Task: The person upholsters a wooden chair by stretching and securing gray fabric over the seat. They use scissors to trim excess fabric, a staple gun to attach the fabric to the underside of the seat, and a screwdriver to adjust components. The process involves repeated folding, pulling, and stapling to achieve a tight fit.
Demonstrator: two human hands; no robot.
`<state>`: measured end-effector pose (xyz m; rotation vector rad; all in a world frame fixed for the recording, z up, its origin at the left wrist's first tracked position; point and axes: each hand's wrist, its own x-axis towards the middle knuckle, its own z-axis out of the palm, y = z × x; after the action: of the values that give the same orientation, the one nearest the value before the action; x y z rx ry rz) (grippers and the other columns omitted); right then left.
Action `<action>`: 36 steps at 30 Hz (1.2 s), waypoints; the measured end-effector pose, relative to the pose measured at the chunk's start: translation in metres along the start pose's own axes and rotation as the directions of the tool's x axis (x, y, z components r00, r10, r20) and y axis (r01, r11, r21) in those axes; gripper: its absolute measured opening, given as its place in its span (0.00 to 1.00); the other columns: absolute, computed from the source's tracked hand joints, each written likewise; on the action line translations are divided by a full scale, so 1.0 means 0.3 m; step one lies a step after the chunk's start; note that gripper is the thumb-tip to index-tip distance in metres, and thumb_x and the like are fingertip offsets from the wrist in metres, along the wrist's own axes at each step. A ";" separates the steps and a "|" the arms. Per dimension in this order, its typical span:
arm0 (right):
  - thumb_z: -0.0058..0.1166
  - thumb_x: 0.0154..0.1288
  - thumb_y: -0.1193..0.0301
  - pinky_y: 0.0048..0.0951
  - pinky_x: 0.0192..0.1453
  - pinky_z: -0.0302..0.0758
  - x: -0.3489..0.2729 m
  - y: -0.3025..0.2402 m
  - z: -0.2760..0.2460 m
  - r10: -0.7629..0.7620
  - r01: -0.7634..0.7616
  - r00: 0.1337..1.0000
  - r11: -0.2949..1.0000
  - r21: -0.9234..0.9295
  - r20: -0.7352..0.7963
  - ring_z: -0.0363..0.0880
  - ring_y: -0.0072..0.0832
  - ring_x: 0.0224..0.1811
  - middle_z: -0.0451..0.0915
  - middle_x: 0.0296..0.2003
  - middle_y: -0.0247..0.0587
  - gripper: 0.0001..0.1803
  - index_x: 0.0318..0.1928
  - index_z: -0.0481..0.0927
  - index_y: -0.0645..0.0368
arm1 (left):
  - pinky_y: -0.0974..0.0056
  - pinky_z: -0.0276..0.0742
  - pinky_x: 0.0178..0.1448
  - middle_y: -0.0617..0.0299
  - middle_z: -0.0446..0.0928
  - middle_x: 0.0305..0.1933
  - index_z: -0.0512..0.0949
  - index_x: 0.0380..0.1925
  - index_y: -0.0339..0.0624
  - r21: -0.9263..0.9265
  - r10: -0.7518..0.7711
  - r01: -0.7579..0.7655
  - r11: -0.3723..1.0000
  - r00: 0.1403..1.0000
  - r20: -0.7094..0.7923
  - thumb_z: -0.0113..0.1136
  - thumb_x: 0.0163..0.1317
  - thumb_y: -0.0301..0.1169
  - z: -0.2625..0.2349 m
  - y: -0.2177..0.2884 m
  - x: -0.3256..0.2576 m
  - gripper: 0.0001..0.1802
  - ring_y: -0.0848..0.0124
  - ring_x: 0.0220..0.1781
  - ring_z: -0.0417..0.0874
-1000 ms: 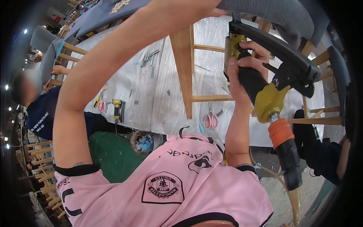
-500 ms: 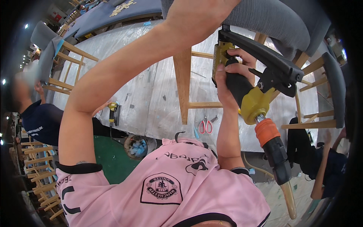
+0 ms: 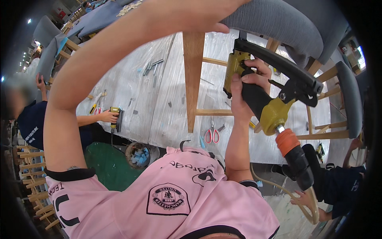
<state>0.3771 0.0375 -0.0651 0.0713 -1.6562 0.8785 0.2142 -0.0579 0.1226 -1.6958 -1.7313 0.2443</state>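
Note:
My right hand (image 3: 250, 81) is wrapped round the black grip of a yellow and black pneumatic staple gun (image 3: 274, 109). Its nose reaches up to the underside edge of a grey upholstered chair (image 3: 278, 20). An orange and black air coupling and a tan hose (image 3: 314, 207) hang from the gun's lower end. My left hand (image 3: 207, 16) lies against the chair's grey fabric, thumb stretched out; its other fingers run past the top edge of the picture. One wooden chair leg (image 3: 192, 79) points down between my arms.
On the plastic-covered table (image 3: 159, 107) lie red-handled scissors (image 3: 212, 134) and several metal strips (image 3: 153, 67). A bucket of blue scraps (image 3: 140, 155) stands by the table. At left, a co-worker's hand (image 3: 108, 116) is on another staple gun (image 3: 116, 118). Another person (image 3: 342, 179) works at right near a grey chair (image 3: 350, 99).
My left arm has shifted up and left, and its thumb now shows. The staple gun has moved slightly down and right. The left co-worker's hand has come onto the other staple gun.

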 end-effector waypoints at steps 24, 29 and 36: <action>0.64 0.59 0.82 0.44 0.68 0.69 0.033 -0.027 0.043 -0.050 0.048 0.995 0.999 0.024 0.088 0.77 0.39 0.57 0.78 0.52 0.49 0.15 0.40 0.72 0.54 | 0.51 0.69 0.76 0.47 0.65 0.77 0.56 0.80 0.55 -0.138 -0.168 0.151 0.979 0.979 -0.114 0.78 0.54 0.35 0.059 -0.017 -0.072 0.55 0.48 0.75 0.70; 0.63 0.61 0.82 0.44 0.69 0.68 0.007 -0.027 0.046 -0.067 0.065 0.992 0.998 0.024 0.105 0.76 0.39 0.58 0.77 0.54 0.51 0.14 0.40 0.72 0.53 | 0.48 0.74 0.57 0.41 0.69 0.61 0.62 0.75 0.40 -0.023 -0.147 0.146 0.989 0.960 -0.239 0.71 0.59 0.46 0.054 0.014 -0.088 0.48 0.47 0.61 0.73; 0.64 0.60 0.81 0.44 0.69 0.68 0.022 -0.036 0.091 -0.042 0.047 0.991 0.998 -0.031 0.130 0.76 0.39 0.59 0.77 0.54 0.48 0.15 0.40 0.72 0.52 | 0.47 0.70 0.52 0.42 0.70 0.59 0.66 0.73 0.45 -0.023 -0.276 0.287 0.958 0.895 -0.350 0.64 0.59 0.35 0.109 0.060 -0.072 0.40 0.47 0.57 0.74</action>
<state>0.3582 0.0168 -0.0544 0.1437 -1.7830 0.8260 0.2077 -0.0651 0.0808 -1.3453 -1.6626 -0.1579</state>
